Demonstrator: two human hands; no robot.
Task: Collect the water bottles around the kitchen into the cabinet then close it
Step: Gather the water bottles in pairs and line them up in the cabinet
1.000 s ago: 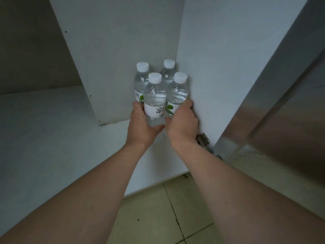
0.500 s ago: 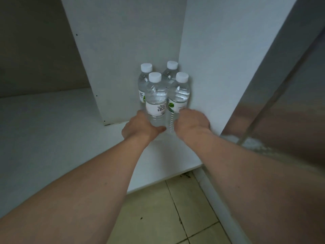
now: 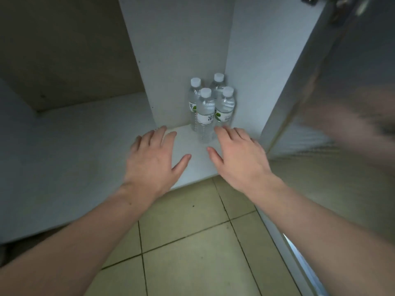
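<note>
White-capped bottles (image 3: 210,107), four of them, stand upright in a tight cluster in the back right corner of the cabinet (image 3: 181,50), two in front and two behind, on its white shelf (image 3: 85,146). Both hands hover over the shelf's front part, palms down, fingers straight and spread, holding nothing. The left hand (image 3: 152,162) is left of the cluster and apart from it; the right hand (image 3: 239,159) has its fingertips just before the front bottles, and contact cannot be told. To the right the glossy door (image 3: 342,103) stands open, a hinge (image 3: 337,9) at its top. Greenish floor tiles (image 3: 192,242) lie below.
</note>
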